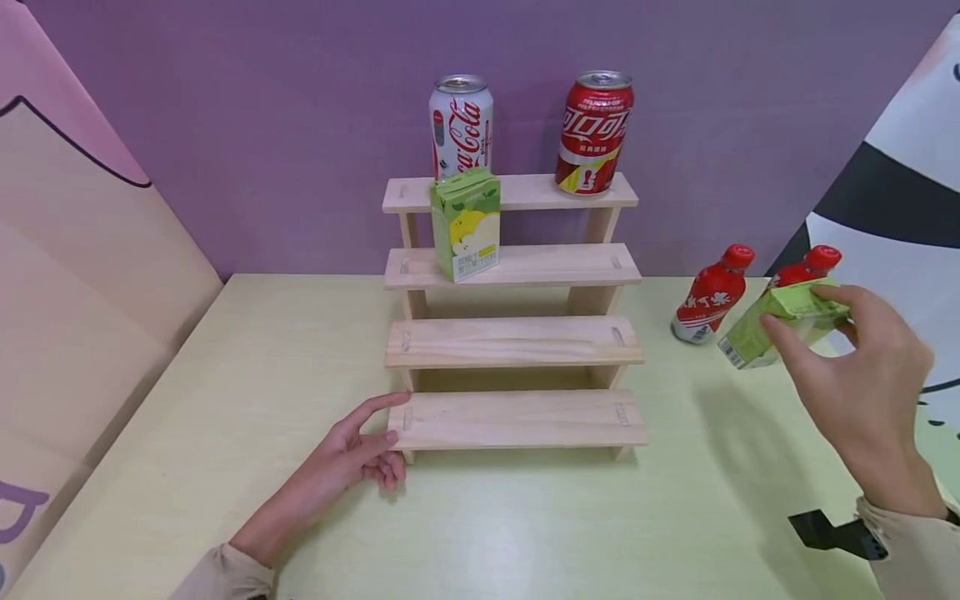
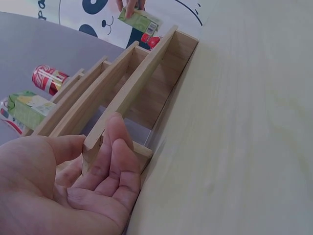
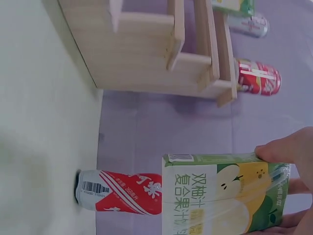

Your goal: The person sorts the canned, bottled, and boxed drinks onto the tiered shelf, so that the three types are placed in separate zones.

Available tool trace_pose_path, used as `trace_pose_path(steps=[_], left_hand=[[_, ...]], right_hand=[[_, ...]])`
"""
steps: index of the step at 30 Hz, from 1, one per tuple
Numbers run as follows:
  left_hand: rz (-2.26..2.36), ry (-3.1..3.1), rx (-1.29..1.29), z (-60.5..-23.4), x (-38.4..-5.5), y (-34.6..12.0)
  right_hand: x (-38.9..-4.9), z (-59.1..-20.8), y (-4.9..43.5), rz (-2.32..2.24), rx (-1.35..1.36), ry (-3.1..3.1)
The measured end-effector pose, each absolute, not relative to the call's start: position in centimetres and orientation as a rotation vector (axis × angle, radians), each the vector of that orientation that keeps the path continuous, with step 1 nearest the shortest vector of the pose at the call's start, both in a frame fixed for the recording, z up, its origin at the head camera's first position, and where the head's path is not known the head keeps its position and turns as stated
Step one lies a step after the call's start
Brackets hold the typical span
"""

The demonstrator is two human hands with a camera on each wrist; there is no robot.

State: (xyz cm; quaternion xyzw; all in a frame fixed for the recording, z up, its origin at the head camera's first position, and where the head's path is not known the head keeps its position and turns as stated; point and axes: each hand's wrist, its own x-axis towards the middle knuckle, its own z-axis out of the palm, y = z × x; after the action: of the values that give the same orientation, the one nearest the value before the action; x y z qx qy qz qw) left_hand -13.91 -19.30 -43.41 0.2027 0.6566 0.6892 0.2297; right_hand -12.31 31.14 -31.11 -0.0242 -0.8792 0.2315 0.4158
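Observation:
My right hand (image 1: 873,379) holds a green juice box (image 1: 787,321) by its upper end, in the air in front of two red-capped bottles. Its printed face with pear and yellow fruit shows in the right wrist view, where the juice box (image 3: 220,196) overlaps one bottle. My left hand (image 1: 348,450) pinches the left end of the lowest step of a four-step wooden display shelf (image 1: 517,421). In the left wrist view, thumb and fingers (image 2: 120,156) lie on either side of that board's end. Another green juice box (image 1: 467,227) stands at the left on the second step from the top.
On the top step stand a white cola can (image 1: 461,125), partly hidden by the juice box, and a red cola can (image 1: 595,133) at the right. A red bottle (image 1: 712,296) and a second bottle (image 1: 806,265) stand on the pale table (image 1: 300,350) at right. A purple backdrop (image 1: 300,125) rises behind.

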Motion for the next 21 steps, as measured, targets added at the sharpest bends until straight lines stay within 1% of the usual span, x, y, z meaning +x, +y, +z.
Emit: trace_pose_path(steps=[4, 10, 16, 21], left_hand=[[1.889, 1.812, 0.541, -43.4, -14.0, -19.3], [1.886, 1.812, 0.531, -43.6, -14.0, -19.5], [1.898, 1.806, 0.559, -43.5, -14.0, -19.4], [1.901, 1.812, 0.551, -43.4, -13.8, -19.2]], right_hand=[[-11.1, -31.6, 30.5, 0.607, -0.023, -2.173], [-10.1, -31.1, 29.2, 0.632, 0.044, -2.162], [-9.9, -30.1, 28.4, 0.605, 0.160, -2.124], [-10.1, -29.2, 27.8, 0.564, 0.204, -2.108]])
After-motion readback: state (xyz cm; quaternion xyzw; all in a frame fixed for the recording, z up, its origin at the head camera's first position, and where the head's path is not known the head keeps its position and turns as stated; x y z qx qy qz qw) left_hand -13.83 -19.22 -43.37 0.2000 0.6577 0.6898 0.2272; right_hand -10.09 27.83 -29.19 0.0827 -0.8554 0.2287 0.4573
